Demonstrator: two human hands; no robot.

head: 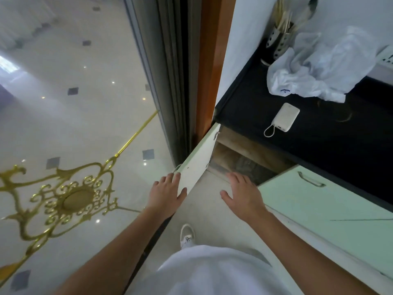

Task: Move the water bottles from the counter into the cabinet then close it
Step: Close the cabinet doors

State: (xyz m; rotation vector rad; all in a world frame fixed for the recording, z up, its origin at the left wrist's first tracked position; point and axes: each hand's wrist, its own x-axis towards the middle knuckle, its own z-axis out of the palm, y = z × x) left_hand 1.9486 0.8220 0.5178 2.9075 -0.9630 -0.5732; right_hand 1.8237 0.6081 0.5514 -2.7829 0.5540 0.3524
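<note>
Where left hand [167,193] touches, cabinet door [200,158] pale, chipped.

Power bank [286,117], plastic bag [319,69], utensil holder [278,42]

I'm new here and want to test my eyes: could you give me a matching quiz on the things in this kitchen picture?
Things: 1 door; 2 power bank; 3 bag; 4 left hand.
States: a crumpled; b swung open; c on the door's edge; d lying flat, cord looped.
Pairs: 1-b, 2-d, 3-a, 4-c.
</note>
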